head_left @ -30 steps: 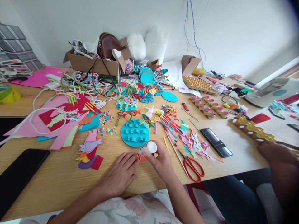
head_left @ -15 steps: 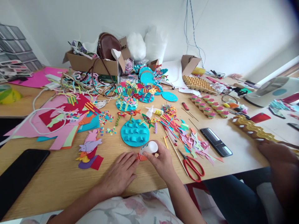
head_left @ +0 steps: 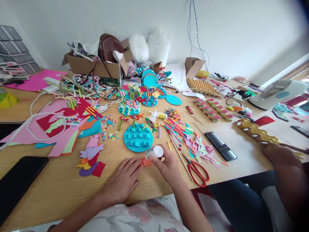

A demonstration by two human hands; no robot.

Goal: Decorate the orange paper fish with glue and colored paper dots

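My right hand (head_left: 167, 164) is wrapped round a white glue bottle (head_left: 156, 152), tipped with its base up and its nozzle end hidden over an orange paper fish (head_left: 145, 162). Flat on the table, my left hand (head_left: 126, 175) has its fingers stretched out, the fingertips at the fish's left end. Just beyond both hands lies a round turquoise base (head_left: 137, 146) with raised paper loops, small patterned fish standing at its far edge. Left of my left hand is a pile of cut paper fish (head_left: 90, 153).
Red-handled scissors (head_left: 199, 172), a wooden stick and paper scraps (head_left: 199, 146) lie to the right, beside a dark phone (head_left: 220, 146). A black phone (head_left: 21, 180) is at the left edge. Another person's hand (head_left: 277, 154) rests by an egg-carton strip (head_left: 257, 131). Finished fish pieces (head_left: 129, 106) stand farther back.
The whole view has shifted slightly. The glue bottle stays tipped over the orange fish in my right hand, and my left hand keeps its place.
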